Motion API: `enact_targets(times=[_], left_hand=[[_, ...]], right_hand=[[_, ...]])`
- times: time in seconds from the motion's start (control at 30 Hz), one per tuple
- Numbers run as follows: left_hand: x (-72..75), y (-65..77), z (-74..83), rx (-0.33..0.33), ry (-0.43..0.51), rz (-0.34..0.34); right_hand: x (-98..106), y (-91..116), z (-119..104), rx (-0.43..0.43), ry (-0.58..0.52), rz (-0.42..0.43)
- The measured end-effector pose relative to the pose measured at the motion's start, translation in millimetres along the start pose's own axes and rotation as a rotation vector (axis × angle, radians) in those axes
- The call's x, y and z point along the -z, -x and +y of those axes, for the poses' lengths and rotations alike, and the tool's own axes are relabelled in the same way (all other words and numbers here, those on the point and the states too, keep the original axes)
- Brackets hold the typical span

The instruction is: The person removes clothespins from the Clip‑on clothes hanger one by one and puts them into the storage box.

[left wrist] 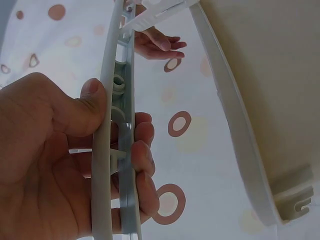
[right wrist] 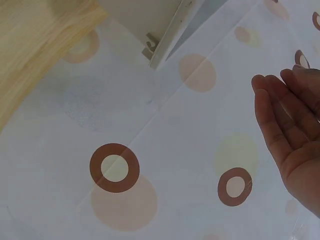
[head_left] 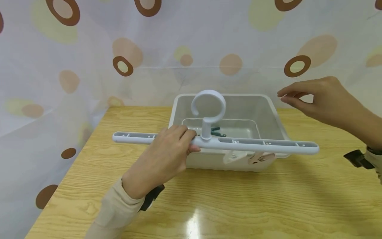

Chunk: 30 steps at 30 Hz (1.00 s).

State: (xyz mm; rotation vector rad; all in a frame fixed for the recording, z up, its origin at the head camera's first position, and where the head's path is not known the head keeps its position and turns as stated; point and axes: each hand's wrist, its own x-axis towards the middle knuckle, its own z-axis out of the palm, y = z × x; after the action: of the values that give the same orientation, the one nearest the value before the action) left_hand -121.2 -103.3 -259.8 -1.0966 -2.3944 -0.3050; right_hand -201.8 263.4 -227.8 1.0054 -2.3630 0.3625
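A pale plastic hanger bar point(head_left: 268, 146) with a round hook point(head_left: 223, 105) on top stretches across the front of the bin in the head view. My left hand point(head_left: 171, 146) grips this bar just left of the hook, thumb on one side and fingers curled round the other in the left wrist view. Below the bar's right half hang two pale clips point(head_left: 234, 156). My right hand point(head_left: 323, 96) is in the air right of the bin, fingers loosely bent and holding nothing. A dark green clip point(head_left: 219, 134) lies inside the bin, partly hidden by the hook's stem.
The whitish plastic bin point(head_left: 271, 109) stands on a wood-grain table point(head_left: 238, 202), behind the hanger. A patterned curtain point(head_left: 167, 39) with brown rings hangs along the back and left. A black strap point(head_left: 358, 158) is at the right wrist.
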Motion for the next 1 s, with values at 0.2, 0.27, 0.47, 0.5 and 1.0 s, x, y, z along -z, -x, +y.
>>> enact_targets(times=[0.2,0.27,0.47,0.5,1.0], left_hand=[[1.8,0.3,-1.3,0.006,0.006,0.026],[2.2,0.3,-2.1,0.0,0.008,0.033],[3.9,-0.5,-3.1,-0.011,0.011,0.044],[4.2,-0.7,-3.2,-0.011,0.01,0.045],[4.2,-4.2,-0.5,-0.025,0.021,0.054]], right_hand=[[12.8,20.8,-5.9,-0.12,-0.002,0.039],[13.8,29.1,-8.2,-0.16,-0.008,0.05],[10.7,53.0,-22.9,-0.279,-0.093,0.051],[9.5,56.6,-25.4,-0.302,-0.118,0.046],[-31.2,108.7,-59.2,-0.407,-0.878,0.087]])
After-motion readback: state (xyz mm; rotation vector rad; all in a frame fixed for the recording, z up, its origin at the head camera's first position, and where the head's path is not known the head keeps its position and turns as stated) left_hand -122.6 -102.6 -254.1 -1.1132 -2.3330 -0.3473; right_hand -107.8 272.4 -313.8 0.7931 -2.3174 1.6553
